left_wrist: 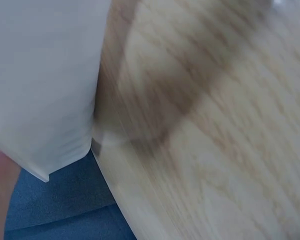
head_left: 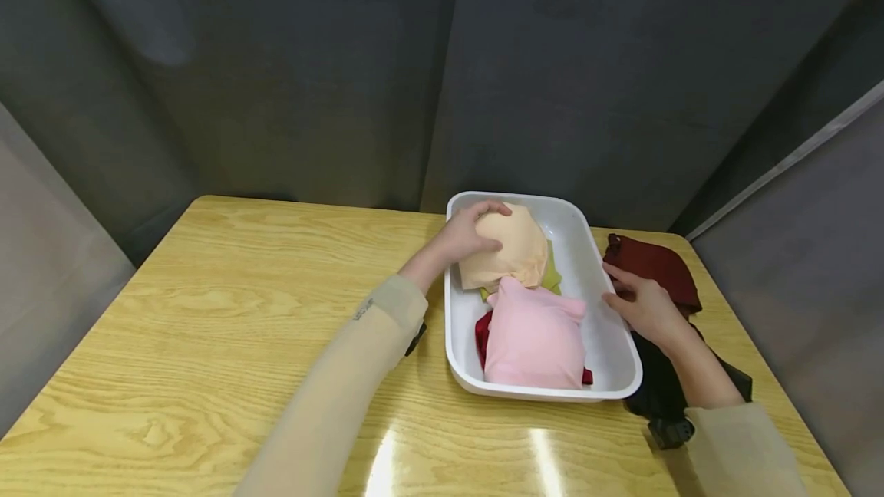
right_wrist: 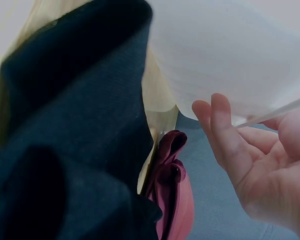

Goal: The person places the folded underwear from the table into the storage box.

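A white plastic tub (head_left: 611, 328) holds folded cloth pieces. My left hand (head_left: 464, 238) rests on a peach-beige folded cloth (head_left: 518, 244) in the tub's far part, its thumb and fingers spread apart over the fabric. A pink folded cloth (head_left: 535, 340) lies nearer, with dark red fabric (head_left: 482, 340) showing beneath it. Olive-yellow fabric (head_left: 552, 274) peeks out below the beige piece. At the tub's right rim, my right hand (head_left: 649, 309) pinches the edge; in the right wrist view, its fingers (right_wrist: 222, 122) lie against the outer wall. The left wrist view shows only the tub's outside.
Right of the tub, a dark red folded cloth (head_left: 652, 267) lies on the wooden table (head_left: 242, 328), with black fabric (head_left: 649, 374) in front of it, partly under my right arm. Grey curtains (head_left: 311, 83) stand behind and beside the table.
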The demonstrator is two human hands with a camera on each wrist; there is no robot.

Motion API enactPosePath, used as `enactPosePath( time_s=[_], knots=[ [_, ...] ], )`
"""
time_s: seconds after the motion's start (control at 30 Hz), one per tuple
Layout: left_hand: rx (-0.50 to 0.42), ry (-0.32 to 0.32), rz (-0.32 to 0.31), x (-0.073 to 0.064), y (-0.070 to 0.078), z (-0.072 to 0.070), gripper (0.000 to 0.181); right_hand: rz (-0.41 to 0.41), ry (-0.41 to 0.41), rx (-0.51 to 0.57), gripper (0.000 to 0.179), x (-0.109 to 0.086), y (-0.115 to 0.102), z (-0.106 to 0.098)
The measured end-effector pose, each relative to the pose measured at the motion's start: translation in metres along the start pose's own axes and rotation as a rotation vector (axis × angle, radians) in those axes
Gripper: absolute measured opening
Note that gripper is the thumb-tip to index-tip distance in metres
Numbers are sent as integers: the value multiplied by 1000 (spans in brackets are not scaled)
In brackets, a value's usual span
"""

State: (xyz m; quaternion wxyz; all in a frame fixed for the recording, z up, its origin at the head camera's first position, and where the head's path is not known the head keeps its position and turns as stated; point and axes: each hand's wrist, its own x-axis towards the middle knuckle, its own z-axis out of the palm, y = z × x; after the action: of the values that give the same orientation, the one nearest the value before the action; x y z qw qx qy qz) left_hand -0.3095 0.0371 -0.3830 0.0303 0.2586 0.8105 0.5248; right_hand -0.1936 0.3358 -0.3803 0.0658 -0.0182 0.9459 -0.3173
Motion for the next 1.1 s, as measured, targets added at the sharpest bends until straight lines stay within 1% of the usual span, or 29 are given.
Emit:
enactPosePath(
  time_s=[0.1,0.17,0.27,0.33,0.4,0.5,0.67,0.8,1.0,1.1],
  knots=[
    [20,-27,8,1,0,-1,55,1,0,-2,65,-1,-1,-1],
    [48,-31,36,2,-2,0,56,1,1,-1,65,-1,-2,-2],
    [127,-25,89,4,-4,2,55,2,2,-1,65,-2,-3,-2],
    [210,-15,105,4,-5,5,54,1,2,-2,64,-3,-3,-2],
    [302,-1,100,4,-5,7,54,1,0,0,64,-3,-3,-2],
    [440,14,73,3,-4,10,54,1,-2,4,63,-3,-3,-2],
    [603,6,31,2,-2,13,55,1,-1,10,65,-3,-3,0],
    [669,-14,17,2,-1,15,54,6,-4,11,65,-2,-3,0],
    [729,-69,42,1,-1,18,52,8,-7,9,64,-1,-4,0],
    [747,-80,42,1,0,18,52,11,-8,4,64,-1,-4,0]
  ],
)
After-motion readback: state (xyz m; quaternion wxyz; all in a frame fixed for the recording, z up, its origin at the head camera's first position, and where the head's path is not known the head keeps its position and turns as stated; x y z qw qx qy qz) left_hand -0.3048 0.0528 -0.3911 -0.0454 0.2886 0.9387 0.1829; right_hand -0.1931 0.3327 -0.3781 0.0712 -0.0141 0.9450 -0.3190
